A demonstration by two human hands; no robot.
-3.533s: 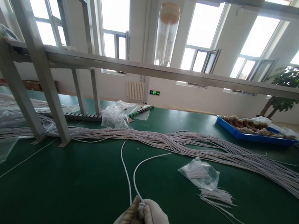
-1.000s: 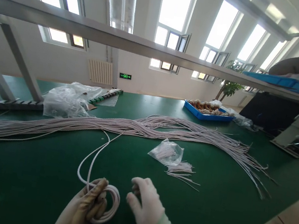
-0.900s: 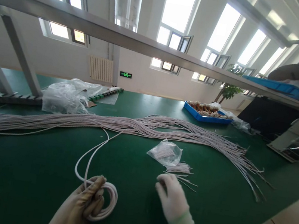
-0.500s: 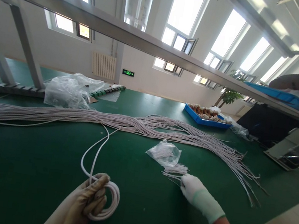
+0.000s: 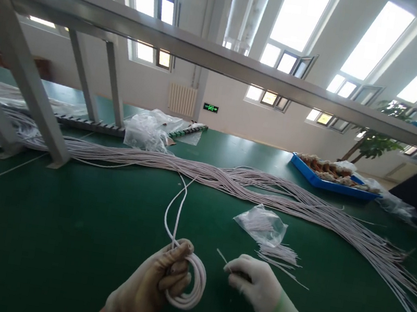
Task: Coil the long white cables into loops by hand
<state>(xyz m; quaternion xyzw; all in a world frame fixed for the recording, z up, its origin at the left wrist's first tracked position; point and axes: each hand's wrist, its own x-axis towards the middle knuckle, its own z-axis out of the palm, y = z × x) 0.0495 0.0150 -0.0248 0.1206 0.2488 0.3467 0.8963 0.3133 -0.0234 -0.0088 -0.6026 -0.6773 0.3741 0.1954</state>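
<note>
In a stained glove, my left hand [image 5: 165, 281] is closed around a small coil of white cable [image 5: 197, 289]. Two strands of that cable run up from the coil to the long cable bundle [image 5: 213, 178] lying across the table. My right hand [image 5: 255, 284], in a cleaner white glove, pinches a short, thin white tie [image 5: 221, 256] that sticks out to the left of the fingertips. Beyond it lie a loose pile of similar ties [image 5: 280, 254] and a clear plastic bag [image 5: 264, 225] with more inside.
A blue tray [image 5: 326, 182] with brown and whitish pieces stands at the back right. Crumpled plastic [image 5: 147, 130] lies by a slotted strip at the back. Metal shelf posts [image 5: 46, 83] rise from the green table [image 5: 81, 231] at left, and a shelf beam [image 5: 209, 53] crosses above.
My right hand has left the pile of ties and come nearer the coil, now with one tie between its fingers. My left hand still grips the coil. The view has turned left.
</note>
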